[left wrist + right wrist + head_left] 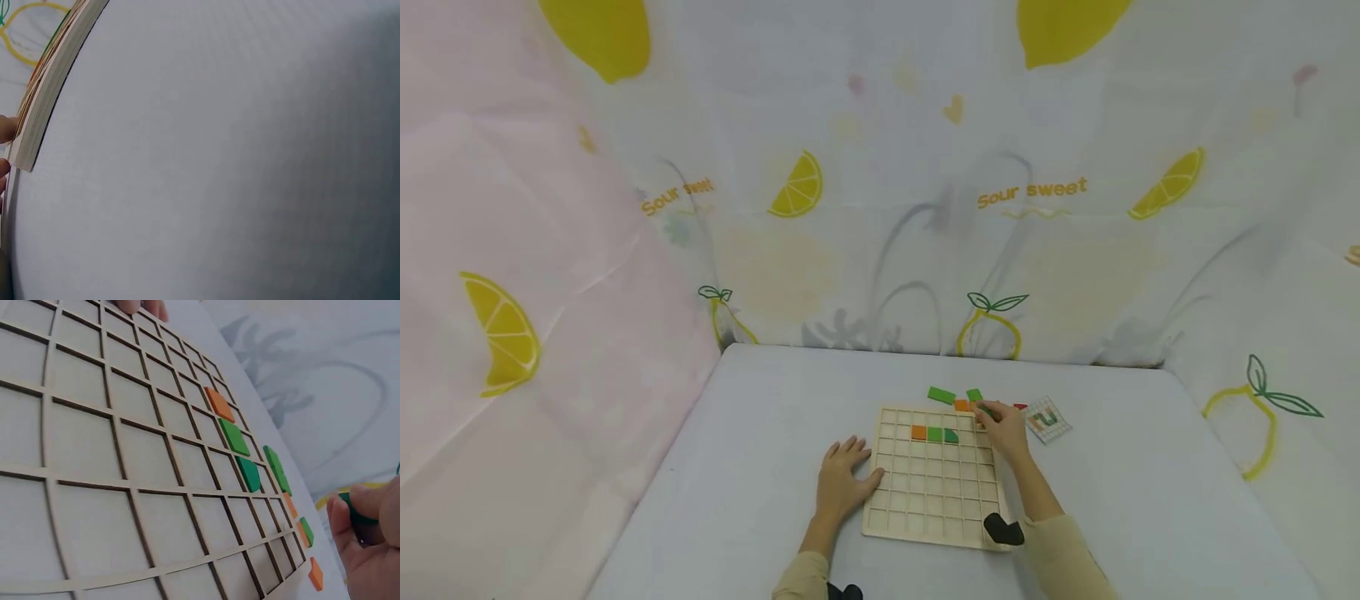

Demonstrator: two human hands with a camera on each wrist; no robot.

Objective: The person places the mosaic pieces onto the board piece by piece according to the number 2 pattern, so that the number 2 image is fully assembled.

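The wording "Sour sweet" reads in orange letters twice across the pale backdrop, printed with lemon slices and leafy lemon outlines. Below, a wooden grid board, its square compartments divided by thin raised strips, lies on the smooth white table. Near its far edge, an orange square, a bright green square and a darker green piece with a curved side sit in neighbouring compartments. The right hand pinches another dark green piece above the far right corner; the left hand grasps nothing, fingers extended, thumb resting on the board's left edge. Loose flat pieces, including a green rectangle, lie beyond the board, and a gridded card with a coloured pattern lies to its right.
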